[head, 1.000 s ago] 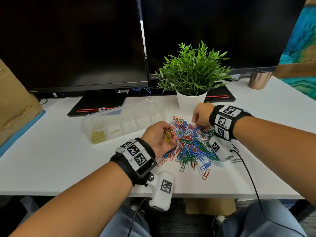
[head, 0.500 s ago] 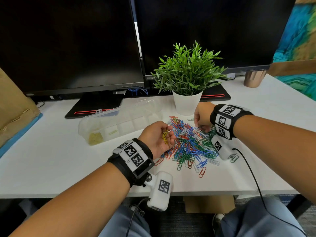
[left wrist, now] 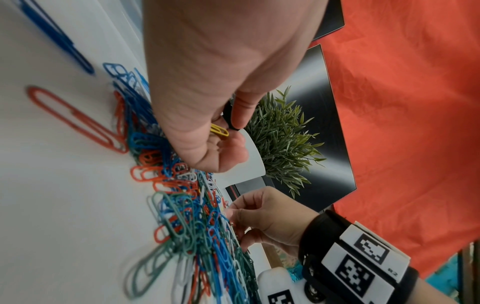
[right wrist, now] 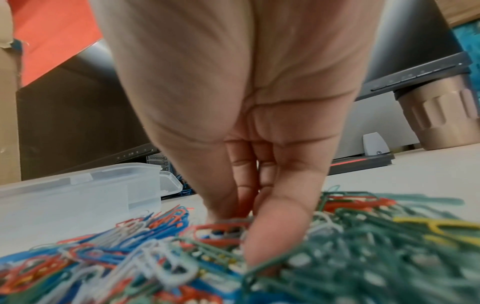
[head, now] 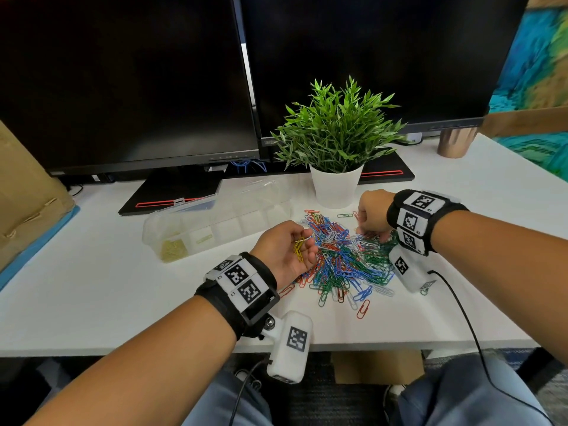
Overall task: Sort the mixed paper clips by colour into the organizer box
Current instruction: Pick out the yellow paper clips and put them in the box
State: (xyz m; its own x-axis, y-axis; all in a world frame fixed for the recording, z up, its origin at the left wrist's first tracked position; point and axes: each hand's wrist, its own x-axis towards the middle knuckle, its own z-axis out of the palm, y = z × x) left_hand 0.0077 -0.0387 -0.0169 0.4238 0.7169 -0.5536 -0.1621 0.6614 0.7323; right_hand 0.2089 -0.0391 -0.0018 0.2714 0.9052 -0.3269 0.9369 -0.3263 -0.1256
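Note:
A pile of mixed paper clips (head: 341,259) in red, blue, green and white lies on the white desk in front of the plant pot. My left hand (head: 289,250) hovers at the pile's left edge, palm up, fingers curled round a few yellow clips (head: 298,248); the left wrist view shows a yellow clip (left wrist: 219,130) in that hand. My right hand (head: 370,221) reaches into the pile's far right side, fingers (right wrist: 259,205) pointing down with their tips buried among clips. The clear organizer box (head: 215,229) lies open to the left, with yellow clips (head: 173,249) in its leftmost compartment.
A potted plant (head: 336,139) stands just behind the pile. Two dark monitors (head: 138,81) and their bases fill the back of the desk. A copper tumbler (head: 455,142) stands at the far right, a cardboard box (head: 27,192) at the left. Stray clips (head: 362,309) lie near the front.
My right hand has shifted slightly to the right along the pile's far side. The left hand still holds the yellow clips in the same place.

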